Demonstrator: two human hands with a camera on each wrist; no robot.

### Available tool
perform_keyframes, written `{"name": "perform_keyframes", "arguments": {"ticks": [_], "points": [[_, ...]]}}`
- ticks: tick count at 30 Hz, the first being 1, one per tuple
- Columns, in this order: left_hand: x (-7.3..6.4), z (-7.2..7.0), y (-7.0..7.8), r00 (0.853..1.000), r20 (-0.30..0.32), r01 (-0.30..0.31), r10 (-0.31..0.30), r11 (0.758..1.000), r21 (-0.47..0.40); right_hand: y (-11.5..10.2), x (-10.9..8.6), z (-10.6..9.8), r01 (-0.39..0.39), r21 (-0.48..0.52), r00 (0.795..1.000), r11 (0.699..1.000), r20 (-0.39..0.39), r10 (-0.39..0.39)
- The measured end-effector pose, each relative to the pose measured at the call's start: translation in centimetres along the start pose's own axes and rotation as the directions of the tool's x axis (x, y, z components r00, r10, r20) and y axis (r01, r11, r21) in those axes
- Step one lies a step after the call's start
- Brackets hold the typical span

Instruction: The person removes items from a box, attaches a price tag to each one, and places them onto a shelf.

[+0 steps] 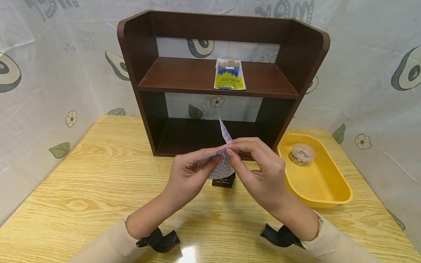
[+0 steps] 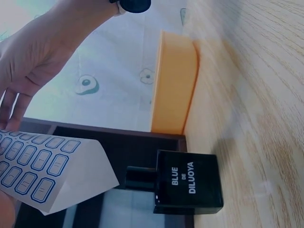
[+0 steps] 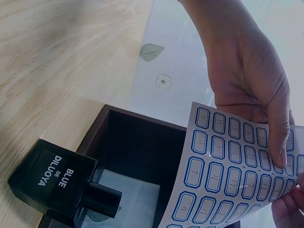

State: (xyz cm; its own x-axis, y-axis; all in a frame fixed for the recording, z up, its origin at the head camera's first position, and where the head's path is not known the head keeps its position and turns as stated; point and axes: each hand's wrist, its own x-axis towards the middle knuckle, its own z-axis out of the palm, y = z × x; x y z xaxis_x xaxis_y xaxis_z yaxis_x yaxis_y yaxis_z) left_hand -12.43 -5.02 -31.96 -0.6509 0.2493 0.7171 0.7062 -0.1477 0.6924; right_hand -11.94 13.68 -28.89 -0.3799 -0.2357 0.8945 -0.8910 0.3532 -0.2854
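Note:
Between both hands is a bent sheet of blue-bordered label stickers [image 1: 221,166], white on its back. My left hand [image 1: 190,168] grips its left part, thumb pressed on the printed face. At the sheet's upper edge my right hand [image 1: 260,170] pinches with thumb and fingertips, where a narrow flap stands up. In the right wrist view the rows of labels [image 3: 213,171] are plain to see. Below the hands a black perfume bottle [image 2: 187,183] lettered "BLUE DE DILUOYA" stands on the table, mostly covered by them in the head view.
Behind the hands rises a dark brown two-tier shelf [image 1: 184,89]; a packet of artist brushes [image 1: 229,75] lies on its upper board. At right, a yellow tray [image 1: 323,182] holds a round clear tub [image 1: 302,154] of small metallic pieces. Patterned cloth [image 1: 49,91] hangs around the wooden table [image 1: 98,175].

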Motion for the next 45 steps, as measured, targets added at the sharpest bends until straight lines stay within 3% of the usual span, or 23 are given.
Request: {"name": "perform_keyframes", "arguments": {"ticks": [19, 36, 45], "points": [[-0.2, 0.0, -0.2, 0.998, -0.057, -0.017, 0.020, 0.999, 0.041, -0.4, 0.1, -0.1, -0.095, 0.044, 0.993, 0.994, 0.068, 0.092], [-0.4, -0.3, -0.4, 0.997, -0.077, 0.001, 0.006, 0.996, 0.086, 0.1, -0.2, -0.5, -0.093, 0.053, 0.986, 0.994, 0.143, 0.084], [-0.7, -1.2, -0.3, 0.996, -0.085, 0.003, 0.008, 0.992, 0.126, 0.2, -0.2, -0.5, -0.139, 0.104, 0.978, 0.985, 0.168, 0.120]]}}
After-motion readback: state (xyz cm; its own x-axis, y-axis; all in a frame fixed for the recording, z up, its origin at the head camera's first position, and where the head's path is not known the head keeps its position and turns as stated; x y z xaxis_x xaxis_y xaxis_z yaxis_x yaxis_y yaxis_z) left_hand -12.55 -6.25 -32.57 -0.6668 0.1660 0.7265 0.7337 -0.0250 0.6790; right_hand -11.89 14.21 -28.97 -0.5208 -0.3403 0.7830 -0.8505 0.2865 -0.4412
